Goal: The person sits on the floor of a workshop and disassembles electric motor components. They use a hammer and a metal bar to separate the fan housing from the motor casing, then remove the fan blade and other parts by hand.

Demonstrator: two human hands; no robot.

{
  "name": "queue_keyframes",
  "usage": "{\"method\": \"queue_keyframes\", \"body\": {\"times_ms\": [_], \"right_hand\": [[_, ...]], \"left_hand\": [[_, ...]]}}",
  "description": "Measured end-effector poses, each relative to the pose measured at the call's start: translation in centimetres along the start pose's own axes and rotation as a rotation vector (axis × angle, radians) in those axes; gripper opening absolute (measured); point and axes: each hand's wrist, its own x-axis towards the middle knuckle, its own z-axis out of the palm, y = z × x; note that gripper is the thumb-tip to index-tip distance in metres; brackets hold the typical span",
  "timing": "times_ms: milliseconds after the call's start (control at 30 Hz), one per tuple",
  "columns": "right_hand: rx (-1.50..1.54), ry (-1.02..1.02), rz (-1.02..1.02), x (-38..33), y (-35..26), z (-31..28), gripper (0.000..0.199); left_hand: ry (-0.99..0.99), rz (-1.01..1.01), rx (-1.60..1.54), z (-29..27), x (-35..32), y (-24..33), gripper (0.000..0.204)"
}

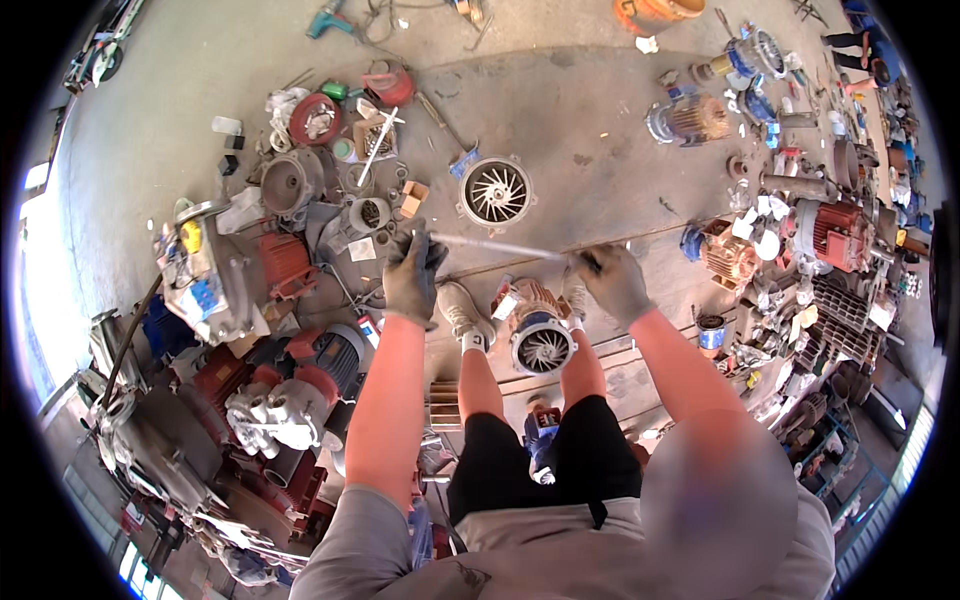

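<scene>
- Rod [500, 246]: you hold a thin pale rod level in front of you, stretched between both gloved hands above the concrete floor [600, 150].
- Your left hand [413, 277] has its fingers curled shut round the rod's left end; your right hand [613, 282] pinches the right end with fingers closed tight on it.
- Below the rod, between your shoes, sits a small electric motor [535, 328] with its finned end open towards you; neither hand touches it.
- Judging from this, the work looks to be at an early or middle stage: the rod is lifted and held well apart from the motor, and the motor's end is already uncovered. Whether the rod belongs to this motor you cannot tell from here.
- A round fan housing [496, 190] lies on the floor just beyond the rod, apart from the motor.
- Containers: a red round tub [316, 119] far left holds pale rags or scraps; what else is in it is too small to tell.
- A small tin [711, 333] stands to your right near the heap of parts; its contents are hidden.
- An orange bucket [655, 12] shows at the top edge, its inside out of view.
- Heaps of other motors and castings crowd both sides.
</scene>
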Motion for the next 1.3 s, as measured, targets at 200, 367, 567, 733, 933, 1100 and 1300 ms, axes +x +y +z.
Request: {"method": "queue_keyframes", "body": {"times_ms": [200,367,567,733,933,1100,1300], "right_hand": [[-0.060,0.193,-0.083,14.4,7.0,11.9,0.028],[-0.126,0.195,-0.072,20.3,9.9,13.7,0.028],[-0.185,0.227,-0.085,20.9,10.8,14.1,0.024],[-0.174,0.185,-0.114,19.0,10.6,14.8,0.019],[-0.189,0.166,-0.112,16.3,9.7,15.0,0.019],[-0.182,0.141,-0.125,14.3,9.5,15.2,0.019],[-0.081,-0.030,-0.106,11.8,8.4,14.8,0.020]], "left_hand": [[0.060,0.188,0.033,-1.3,18.0,-6.8,0.022],[0.045,0.227,0.020,0.0,25.1,-7.4,0.015],[-0.010,0.308,-0.015,-0.3,26.6,-8.2,0.013],[0.018,0.299,-0.039,-1.6,24.6,-8.7,0.009],[0.016,0.286,-0.057,-4.2,22.2,-9.9,0.008],[0.088,0.240,-0.069,-5.5,19.1,-10.7,0.008],[0.128,0.240,-0.055,-8.2,15.6,-11.8,0.010]]}}
